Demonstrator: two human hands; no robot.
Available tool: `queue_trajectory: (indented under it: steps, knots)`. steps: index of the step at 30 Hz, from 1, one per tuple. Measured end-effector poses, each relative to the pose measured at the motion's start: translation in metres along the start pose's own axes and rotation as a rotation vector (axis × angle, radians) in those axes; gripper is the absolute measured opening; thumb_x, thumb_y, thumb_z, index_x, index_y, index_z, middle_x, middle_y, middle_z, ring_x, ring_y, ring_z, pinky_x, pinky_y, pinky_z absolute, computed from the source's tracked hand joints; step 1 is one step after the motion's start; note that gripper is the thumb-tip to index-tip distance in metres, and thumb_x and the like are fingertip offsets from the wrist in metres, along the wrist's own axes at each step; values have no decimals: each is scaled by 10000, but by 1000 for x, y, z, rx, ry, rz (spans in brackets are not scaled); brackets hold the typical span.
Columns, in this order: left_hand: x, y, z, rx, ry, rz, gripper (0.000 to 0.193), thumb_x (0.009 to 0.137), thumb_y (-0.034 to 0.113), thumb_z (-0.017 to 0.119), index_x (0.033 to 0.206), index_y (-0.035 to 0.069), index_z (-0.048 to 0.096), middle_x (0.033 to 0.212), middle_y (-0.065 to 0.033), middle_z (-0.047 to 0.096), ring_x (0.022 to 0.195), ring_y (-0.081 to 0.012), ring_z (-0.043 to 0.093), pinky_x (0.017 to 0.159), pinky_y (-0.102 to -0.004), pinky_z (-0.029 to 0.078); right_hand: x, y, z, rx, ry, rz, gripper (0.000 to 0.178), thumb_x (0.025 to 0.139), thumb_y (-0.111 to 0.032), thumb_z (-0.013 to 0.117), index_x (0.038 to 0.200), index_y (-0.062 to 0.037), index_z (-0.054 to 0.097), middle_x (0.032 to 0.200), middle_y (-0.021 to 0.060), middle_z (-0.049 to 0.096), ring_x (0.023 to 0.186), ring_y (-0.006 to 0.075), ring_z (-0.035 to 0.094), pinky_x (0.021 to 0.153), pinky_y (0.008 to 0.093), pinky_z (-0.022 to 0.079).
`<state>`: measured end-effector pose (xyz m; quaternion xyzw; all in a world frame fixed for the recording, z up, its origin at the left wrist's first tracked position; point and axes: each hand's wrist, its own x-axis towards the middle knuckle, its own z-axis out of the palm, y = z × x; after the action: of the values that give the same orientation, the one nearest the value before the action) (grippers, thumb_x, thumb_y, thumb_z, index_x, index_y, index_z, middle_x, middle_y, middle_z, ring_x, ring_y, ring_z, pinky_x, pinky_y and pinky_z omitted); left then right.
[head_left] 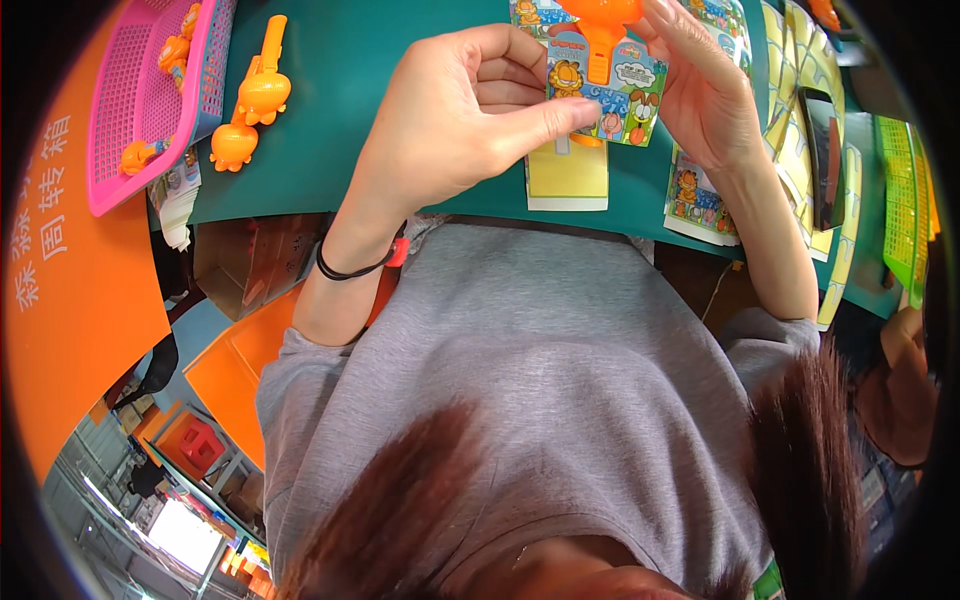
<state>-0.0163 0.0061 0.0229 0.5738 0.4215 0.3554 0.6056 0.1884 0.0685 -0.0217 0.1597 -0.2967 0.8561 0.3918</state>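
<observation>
Fingers [555,122] of the left hand [440,120] grasp a printed card [635,95], the thumb laid across its lower face while the others curl toward its far side. The card tilts above a green surface [340,110], between the two hands, just right of the left thumb. An orange toy [600,45] lies over the card's upper part, its narrow end hanging across the print and its rounded body cut by the top of the view. Close by on the right, the right hand [715,110] has its thumb at the toy's edge; its other fingers are partly hidden, and whether they grip toy or card cannot be told.

Below the card, a yellow panel [567,185] rests at the surface's near edge. More printed cards [690,200] lie under the right wrist, with yellow sheets [790,90] and a dark phone-like object [823,155] farther right. Well to the left, two orange figures [264,97] sit beside a pink basket [97,185] holding similar pieces. A yellow-green basket [905,210] stands at far right.
</observation>
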Motion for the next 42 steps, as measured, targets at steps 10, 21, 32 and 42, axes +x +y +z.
queue_trajectory:
  steps: [10, 21, 32, 42]
  knots:
    - [-4, -14, 15, 53, 213, 54, 355, 838, 50, 768, 1128, -51, 591, 1054, -144, 690, 978, -211, 697, 852, -293, 566, -3, 7, -14, -407, 315, -59, 384, 975, -169, 600, 1308, -40, 458, 1215, 99, 595, 1089, 154, 628, 837, 289, 555]
    - [25, -32, -9, 10, 127, 435, 738, 758, 96, 847, 1321, 7, 378, 872, -109, 686, 777, -125, 674, 703, -236, 530, 5, 12, 57, -664, 763, 118, 367, 971, -167, 618, 1287, -88, 447, 1183, 88, 610, 1060, 174, 625, 891, 317, 514]
    - [-11, -15, -11, -243, 440, 262, 429, 751, 135, 867, 1050, -44, 616, 965, -148, 708, 882, -185, 701, 782, -303, 580, 1, -12, 41, -1328, 471, 149, 458, 900, -113, 681, 1306, 31, 525, 1280, 167, 594, 1167, 213, 590, 977, 341, 515]
    - [-18, -25, 2, -197, 628, 392, 143, 838, 100, 787, 877, -18, 714, 837, -59, 724, 744, -95, 666, 710, -229, 535, -3, -1, 41, -1218, 581, 165, 449, 905, -185, 676, 1272, 23, 522, 1265, 177, 597, 1047, 241, 649, 887, 369, 573]
